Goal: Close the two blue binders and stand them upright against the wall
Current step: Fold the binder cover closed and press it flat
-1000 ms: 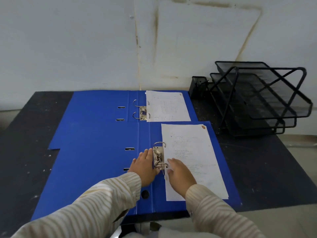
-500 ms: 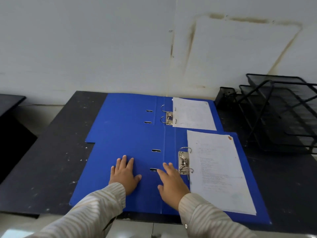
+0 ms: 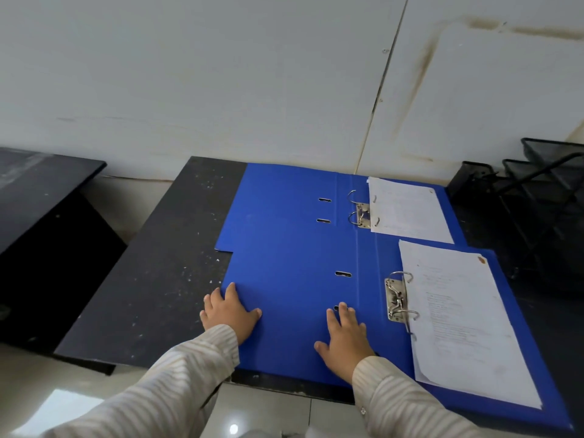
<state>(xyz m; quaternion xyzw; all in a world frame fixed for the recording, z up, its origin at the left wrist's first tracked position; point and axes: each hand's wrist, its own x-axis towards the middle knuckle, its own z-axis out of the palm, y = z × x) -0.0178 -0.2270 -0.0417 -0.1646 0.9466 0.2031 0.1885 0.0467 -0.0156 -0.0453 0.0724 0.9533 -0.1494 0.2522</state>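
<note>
Two blue binders lie open and flat on a black table (image 3: 151,279). The near binder (image 3: 294,311) overlaps the far binder (image 3: 281,203), which reaches the white wall (image 3: 221,90). Each holds white paper on its right half beside a metal ring mechanism (image 3: 398,300). My left hand (image 3: 229,312) rests flat at the left edge of the near binder's open cover, fingers spread. My right hand (image 3: 344,336) lies flat on the same cover, just left of the spine fold, holding nothing.
A black wire mesh paper tray (image 3: 550,184) stands at the right against the wall. Another dark table (image 3: 38,191) sits to the left, across a gap. Pale floor tiles (image 3: 79,403) show below the table's front edge.
Both hands left the ring mechanism and slid left across the near binder's cover; the left hand now reaches its left edge. The view has swung left.
</note>
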